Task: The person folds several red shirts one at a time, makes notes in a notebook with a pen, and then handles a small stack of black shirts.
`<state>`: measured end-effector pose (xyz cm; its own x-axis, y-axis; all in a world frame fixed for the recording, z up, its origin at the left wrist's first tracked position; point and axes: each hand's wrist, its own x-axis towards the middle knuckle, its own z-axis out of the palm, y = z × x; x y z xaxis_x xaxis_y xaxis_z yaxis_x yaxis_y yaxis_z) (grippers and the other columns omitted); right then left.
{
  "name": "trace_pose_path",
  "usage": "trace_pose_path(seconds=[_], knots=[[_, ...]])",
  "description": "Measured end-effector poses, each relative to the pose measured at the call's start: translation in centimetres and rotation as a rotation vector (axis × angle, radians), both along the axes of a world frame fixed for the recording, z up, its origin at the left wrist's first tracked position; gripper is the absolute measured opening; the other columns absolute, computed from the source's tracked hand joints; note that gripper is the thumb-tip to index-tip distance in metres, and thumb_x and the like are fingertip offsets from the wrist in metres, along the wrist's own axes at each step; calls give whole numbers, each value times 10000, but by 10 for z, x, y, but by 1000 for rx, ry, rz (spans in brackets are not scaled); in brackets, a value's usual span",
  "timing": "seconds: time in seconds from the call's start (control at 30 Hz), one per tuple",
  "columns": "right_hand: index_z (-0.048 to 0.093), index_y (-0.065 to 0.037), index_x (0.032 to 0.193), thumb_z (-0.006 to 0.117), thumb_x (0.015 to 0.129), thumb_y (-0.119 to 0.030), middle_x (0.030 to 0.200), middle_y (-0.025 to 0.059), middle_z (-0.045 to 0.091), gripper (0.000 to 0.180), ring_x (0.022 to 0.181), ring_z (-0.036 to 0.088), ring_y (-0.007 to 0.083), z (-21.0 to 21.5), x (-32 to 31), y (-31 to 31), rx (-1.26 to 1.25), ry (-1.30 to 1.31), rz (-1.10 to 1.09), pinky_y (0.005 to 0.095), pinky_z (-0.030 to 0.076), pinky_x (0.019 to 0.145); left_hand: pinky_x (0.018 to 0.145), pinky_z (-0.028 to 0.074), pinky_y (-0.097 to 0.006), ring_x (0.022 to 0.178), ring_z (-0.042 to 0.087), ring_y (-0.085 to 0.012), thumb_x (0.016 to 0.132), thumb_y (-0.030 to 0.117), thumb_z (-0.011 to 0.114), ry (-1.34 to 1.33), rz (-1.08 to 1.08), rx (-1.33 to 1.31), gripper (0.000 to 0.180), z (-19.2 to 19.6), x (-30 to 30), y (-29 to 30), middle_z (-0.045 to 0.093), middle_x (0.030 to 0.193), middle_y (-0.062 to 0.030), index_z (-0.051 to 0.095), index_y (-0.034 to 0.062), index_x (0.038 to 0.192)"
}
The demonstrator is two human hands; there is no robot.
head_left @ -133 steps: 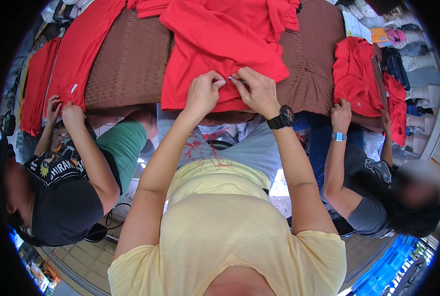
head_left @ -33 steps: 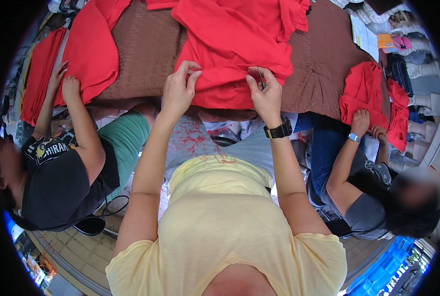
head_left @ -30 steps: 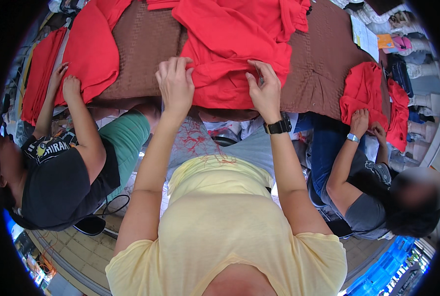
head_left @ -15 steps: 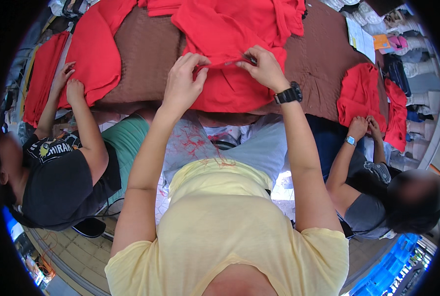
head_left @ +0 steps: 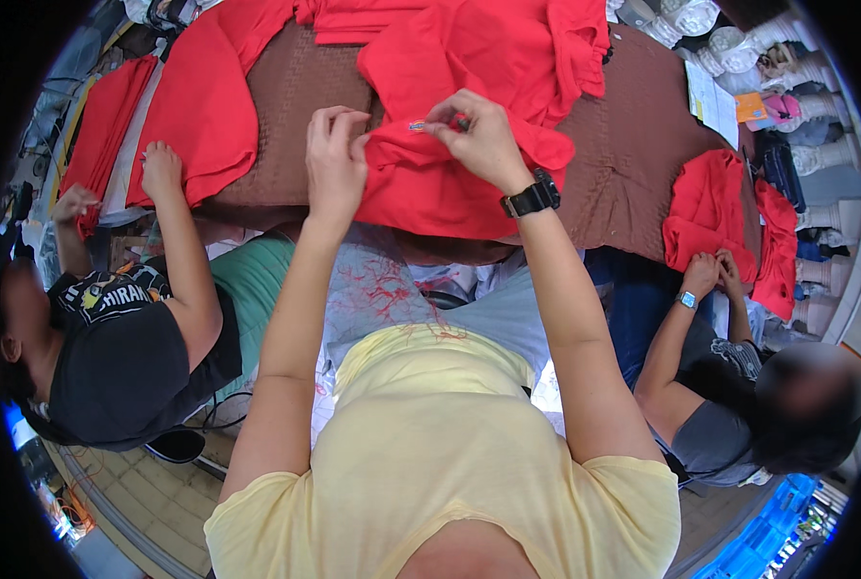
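A red garment [head_left: 450, 183] lies before me on the brown-covered table, with a small coloured label [head_left: 417, 125] on it. My right hand [head_left: 478, 140], a black watch at its wrist, is over the garment. Its thumb and fingertips come together beside the label, and a small dark object [head_left: 461, 124] shows in its grip, its kind mostly hidden. My left hand [head_left: 337, 169] is raised at the garment's left edge, fingers curled toward the thumb. Whatever may be between those fingertips is too small to make out.
Folded red garments [head_left: 353, 21] lie farther back on the brown cover [head_left: 300, 116]. A person on the left [head_left: 131, 357] and one on the right [head_left: 710, 386] sit close by with more red pieces. Papers [head_left: 710, 101] rest at the far right. Red thread bits [head_left: 382, 289] cover my lap.
My left hand has moved left, off the garment. My right hand has shifted left to the label, now visible. The left person's hands have come apart and off the red cloth.
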<state>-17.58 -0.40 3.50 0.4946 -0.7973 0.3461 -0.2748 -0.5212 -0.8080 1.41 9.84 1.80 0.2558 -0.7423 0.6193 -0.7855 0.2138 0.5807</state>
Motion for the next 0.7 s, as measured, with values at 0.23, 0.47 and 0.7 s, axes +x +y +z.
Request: trace_pose_path(seconds=[0.23, 0.47, 0.7], knots=[[739, -16, 1023, 744, 820, 1, 951, 90, 693, 204, 869, 673, 208, -61, 2, -12, 69, 96, -29, 322, 521, 785, 808, 525, -459, 946, 642, -345, 851, 12, 690, 59, -202, 216, 166, -35, -28, -22, 584, 993, -157, 671, 32, 1014], [721, -19, 1044, 763, 790, -7, 986, 124, 712, 257, 930, 697, 217, -67, -3, -20, 199, 30, 44, 350, 545, 841, 743, 542, -426, 804, 673, -333, 833, 75, 749, 218, -219, 390, 118, -38, -10, -45, 662, 881, -135, 705, 19, 926], [640, -41, 1179, 733, 902, -172, 1056, 108, 712, 321, 985, 679, 185, -50, 1, -10, 261, 39, 52, 341, 520, 862, 622, 504, -209, 698, 633, -71, 944, 137, 723, 746, -135, 424, 134, -47, -4, -51, 691, 850, -33, 686, 13, 977]])
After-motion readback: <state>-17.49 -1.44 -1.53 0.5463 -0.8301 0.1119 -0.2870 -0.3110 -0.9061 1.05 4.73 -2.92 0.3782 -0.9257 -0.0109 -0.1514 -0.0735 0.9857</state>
